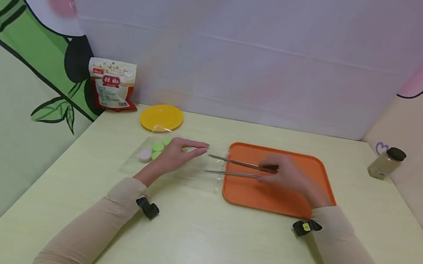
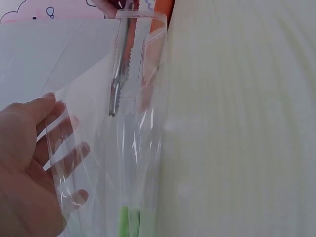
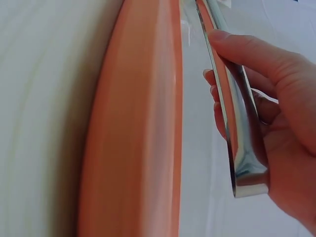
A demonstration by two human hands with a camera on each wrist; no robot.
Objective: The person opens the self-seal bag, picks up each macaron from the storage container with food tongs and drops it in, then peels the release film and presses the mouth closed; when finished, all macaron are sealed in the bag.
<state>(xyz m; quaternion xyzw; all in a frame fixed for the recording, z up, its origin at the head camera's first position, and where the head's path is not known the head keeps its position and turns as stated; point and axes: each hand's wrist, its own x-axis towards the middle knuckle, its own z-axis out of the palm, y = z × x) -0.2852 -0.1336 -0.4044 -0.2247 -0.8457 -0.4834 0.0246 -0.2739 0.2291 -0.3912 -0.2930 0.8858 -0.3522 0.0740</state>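
Note:
A clear plastic bag (image 1: 197, 177) lies on its side on the table, its mouth toward the orange tray (image 1: 243, 195). Several light-green round pieces (image 1: 158, 147) and a pale purple one (image 1: 145, 155) sit at its far left end. My left hand (image 1: 175, 156) pinches the bag's upper film between thumb and fingers, as the left wrist view shows. Over the tray, my right hand (image 1: 288, 174) grips metal tongs (image 3: 248, 163) between thumb and fingers. The tongs' arms are spread, and their serrated tips (image 2: 117, 89) reach into the bag's mouth with nothing between them.
Behind the bag is a yellow plate (image 1: 161, 117). A red-and-white food pouch (image 1: 112, 84) stands at the back left corner. On the right edge stands a jar (image 1: 385, 163) with a black lid. A patterned cloth (image 1: 245, 64) hangs behind the table.

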